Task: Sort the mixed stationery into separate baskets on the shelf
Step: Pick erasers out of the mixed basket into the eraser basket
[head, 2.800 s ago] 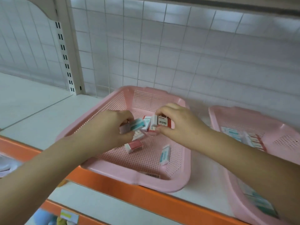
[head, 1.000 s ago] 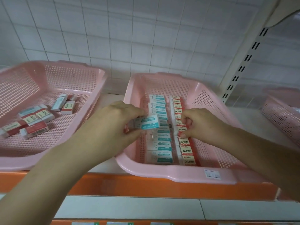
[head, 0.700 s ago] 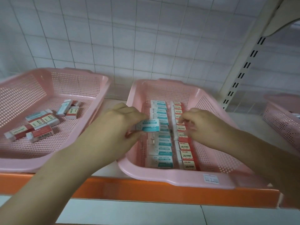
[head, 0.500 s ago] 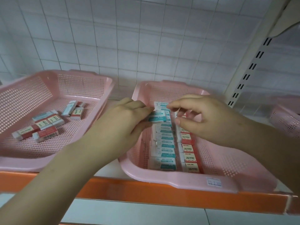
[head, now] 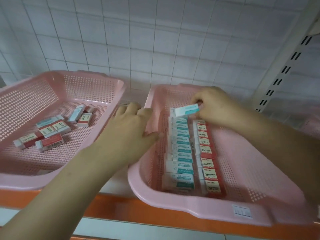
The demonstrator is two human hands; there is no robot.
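Observation:
Two pink mesh baskets stand side by side on the shelf. The right basket [head: 199,203] holds a row of teal-labelled erasers [head: 181,153] and a row of red 2B erasers [head: 207,158]. My right hand [head: 216,106] pinches one teal eraser [head: 187,110] at the far end of the teal row. My left hand [head: 133,129] hovers with relaxed fingers over the gap between the baskets, holding nothing. The left basket [head: 20,181] contains several loose mixed erasers [head: 48,132], red and teal.
An orange shelf lip [head: 131,208] runs along the front under both baskets. A white tiled wall [head: 155,49] rises behind. A slotted white upright [head: 284,70] stands at the right, with another pink basket [head: 311,125] partly visible beyond it.
The teal eraser passed from my left hand to my right hand, which carried it to the far end of the teal row. My left hand drew back leftward, now holding nothing.

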